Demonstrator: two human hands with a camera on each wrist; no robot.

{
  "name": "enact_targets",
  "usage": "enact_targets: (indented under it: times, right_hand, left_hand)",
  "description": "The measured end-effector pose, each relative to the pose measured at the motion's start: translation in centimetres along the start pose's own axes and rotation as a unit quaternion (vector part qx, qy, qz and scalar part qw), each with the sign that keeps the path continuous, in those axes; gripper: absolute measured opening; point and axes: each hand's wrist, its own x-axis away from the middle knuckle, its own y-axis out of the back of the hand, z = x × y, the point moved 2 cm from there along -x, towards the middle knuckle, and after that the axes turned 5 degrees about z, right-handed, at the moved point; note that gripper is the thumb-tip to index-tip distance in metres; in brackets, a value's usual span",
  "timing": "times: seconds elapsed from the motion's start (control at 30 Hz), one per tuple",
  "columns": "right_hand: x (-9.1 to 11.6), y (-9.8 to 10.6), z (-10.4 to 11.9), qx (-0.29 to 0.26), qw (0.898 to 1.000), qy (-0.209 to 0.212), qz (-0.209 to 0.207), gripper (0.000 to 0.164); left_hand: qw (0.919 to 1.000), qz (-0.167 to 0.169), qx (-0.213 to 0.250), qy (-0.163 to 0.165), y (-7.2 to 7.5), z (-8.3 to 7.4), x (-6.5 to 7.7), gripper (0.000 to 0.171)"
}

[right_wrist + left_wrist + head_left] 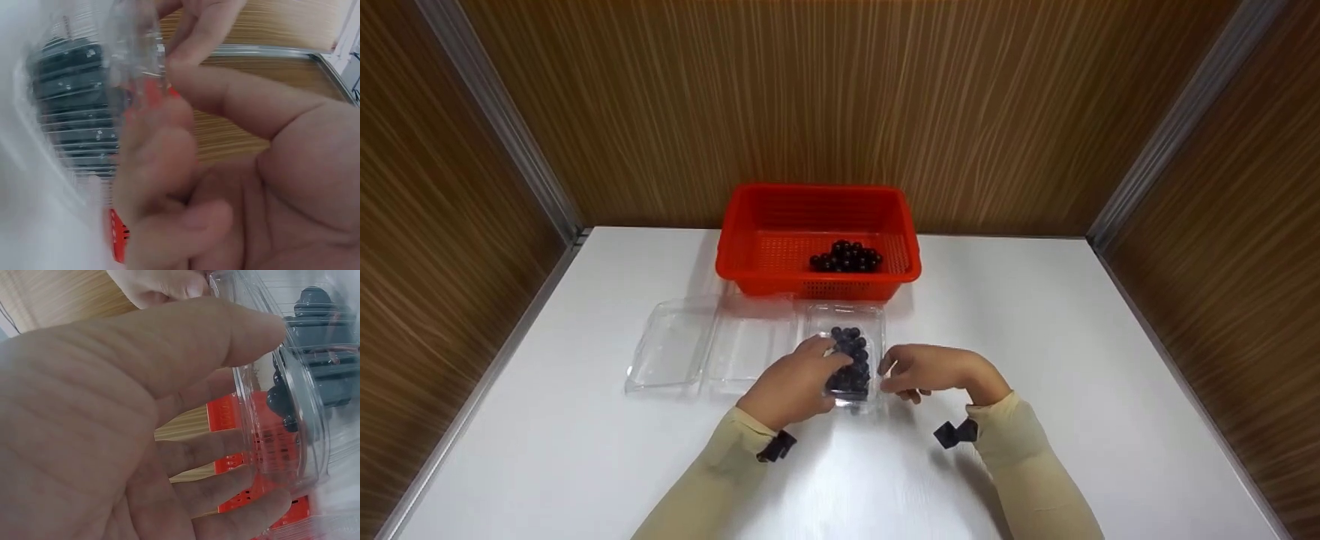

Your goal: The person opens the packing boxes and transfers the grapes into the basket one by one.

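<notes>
A clear plastic clamshell box (846, 311) with dark grapes (851, 356) in it lies on the white table in front of me. Along its left side, my left hand (795, 382) touches the box with thumb and fingers extended; the left wrist view has the thumb (253, 333) lying over the clear rim. From the right, my right hand (934, 369) pinches the box's edge between thumb and bent fingers. In the right wrist view those fingers (163, 152) are blurred against the plastic. Whether the lid is fully closed I cannot tell.
Behind the box stands a red plastic basket (742, 289) holding a bunch of dark grapes (847, 259). Another clear clamshell box (671, 345) lies opened out to the left. Wood-patterned walls (840, 97) enclose the white table (1035, 315) at the back and both sides.
</notes>
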Motion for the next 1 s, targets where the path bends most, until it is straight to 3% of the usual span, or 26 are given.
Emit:
enact_targets:
  times: [0.17,0.37,0.7,0.9,1.0]
  right_hand:
    - [0.2,-0.1,-0.5,-0.018,0.998,0.016,0.052,0.038]
    - [0.2,-0.3,-1.2,-0.028,0.993,0.045,0.103,0.042]
    - [-0.6,-0.7,-1.4,-0.007,0.993,0.035,0.116,0.047]
    - [-1.5,-1.4,-1.3,-0.002,0.991,0.019,0.13,0.081]
    - [-1.7,-1.5,-1.5,-0.014,0.99,0.015,0.138,0.071]
  left_hand:
    - [0.9999,0.008,0.007,0.007,0.0,-0.1,-0.1,0.06]
    - [1.0,-0.005,-0.006,0.004,-0.2,-0.2,-0.2,0.055]
    - [0.9996,-0.014,-0.006,0.025,-0.6,-0.4,-0.3,0.06]
    - [0.9987,-0.003,-0.02,0.047,-0.7,-0.4,-0.5,0.063]
    - [0.9985,0.004,-0.025,0.049,-0.8,-0.4,-0.5,0.064]
